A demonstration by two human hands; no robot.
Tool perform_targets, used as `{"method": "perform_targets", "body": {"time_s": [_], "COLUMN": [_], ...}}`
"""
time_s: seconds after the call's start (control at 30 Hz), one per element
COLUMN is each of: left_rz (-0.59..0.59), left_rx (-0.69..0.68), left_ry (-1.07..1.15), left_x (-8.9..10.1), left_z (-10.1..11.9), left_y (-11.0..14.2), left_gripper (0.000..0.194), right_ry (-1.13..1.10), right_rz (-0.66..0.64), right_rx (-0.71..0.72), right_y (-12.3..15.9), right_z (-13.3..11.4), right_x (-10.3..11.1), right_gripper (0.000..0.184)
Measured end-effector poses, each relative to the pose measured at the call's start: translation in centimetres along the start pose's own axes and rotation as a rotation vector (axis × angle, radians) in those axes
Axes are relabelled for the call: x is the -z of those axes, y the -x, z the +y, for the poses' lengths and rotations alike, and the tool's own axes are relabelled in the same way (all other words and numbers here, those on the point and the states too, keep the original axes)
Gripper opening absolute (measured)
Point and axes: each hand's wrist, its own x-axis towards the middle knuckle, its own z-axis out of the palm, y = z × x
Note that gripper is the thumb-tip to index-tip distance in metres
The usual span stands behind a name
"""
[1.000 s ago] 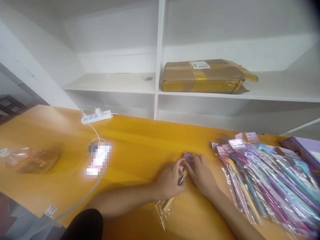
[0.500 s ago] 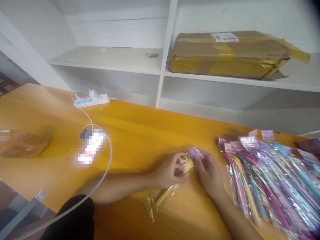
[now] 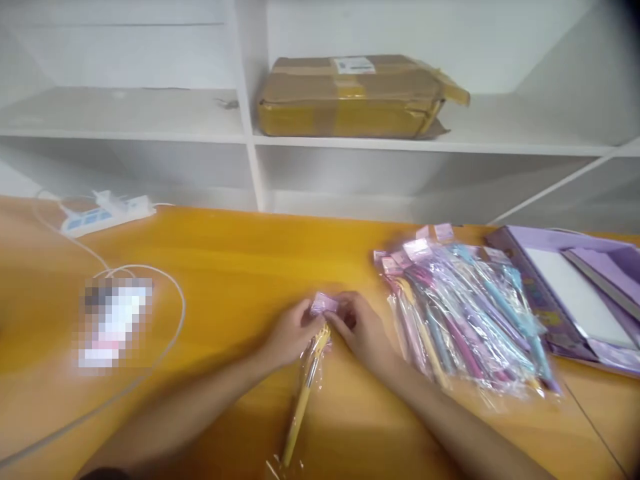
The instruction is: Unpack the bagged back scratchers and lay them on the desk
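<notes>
Both my hands meet at the middle of the orange table (image 3: 240, 260). My left hand (image 3: 289, 330) and my right hand (image 3: 363, 328) pinch the top end of a yellow pen in a clear plastic sleeve (image 3: 301, 400), at its pink header card (image 3: 324, 303). The sleeve trails toward me along the table. A fanned pile of several similar wrapped pens (image 3: 465, 317), pink, blue and purple, lies just right of my right hand.
A purple open box (image 3: 580, 293) sits at the far right. A white power strip (image 3: 103, 213) with a cable (image 3: 170, 333) and a blurred-out object (image 3: 114, 320) lie at the left. White shelves behind the table hold a taped cardboard parcel (image 3: 350, 97).
The view has swung to the right, showing the purple box. My hands keep hold of the pen's top end, and the sleeve now lies straighter toward me.
</notes>
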Motion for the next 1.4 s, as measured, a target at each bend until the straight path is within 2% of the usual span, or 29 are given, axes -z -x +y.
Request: {"method": "perform_targets", "body": {"time_s": [0.13,0.3,0.43,0.57,0.77,0.83,0.97,1.1,1.27,1.4], "left_rz": [-0.029,-0.064,-0.094,-0.135,-0.135,-0.137,-0.16,-0.172,-0.158,-0.158], "left_rx": [-0.043,-0.033,-0.065,-0.122,-0.222,-0.201,-0.083,-0.034,-0.116,-0.217], "left_ry": [-0.113,-0.15,-0.151,-0.179,-0.402,-0.421,-0.304,-0.198,-0.191,-0.245], "left_x": [0.6,0.8,0.8,1.0,1.2,1.1,1.0,1.2,1.2,1.2], "left_z": [0.2,-0.2,-0.4,-0.2,0.7,1.0,1.1,0.6,0.3,0.1], "left_y": [0.0,0.1,-0.2,-0.5,-0.5,-0.4,-0.2,-0.1,0.1,0.2], "left_gripper": [0.031,0.029,0.027,0.023,0.02,0.02,0.023,0.027,0.026,0.023], "right_ry": [0.104,0.192,0.254,0.323,0.289,0.202,0.057,-0.015,0.007,0.141], "right_rz": [0.016,0.016,-0.02,0.0,-0.034,-0.027,0.036,-0.041,-0.017,0.028], "right_rx": [0.218,0.335,0.354,0.349,0.316,0.285,0.263,0.265,0.336,0.442], "right_y": [-0.3,0.1,0.4,0.4,-0.4,-0.7,-0.9,-0.5,0.0,0.3], "right_z": [0.5,0.7,0.4,0.1,0.1,0.2,0.3,0.3,0.6,0.6], "right_x": [0.3,1.0,1.1,0.9,0.8,0.9,1.3,1.9,1.8,1.3], "right_gripper": [0.012,0.019,0.018,0.014,0.015,0.016,0.017,0.009,0.017,0.024]}}
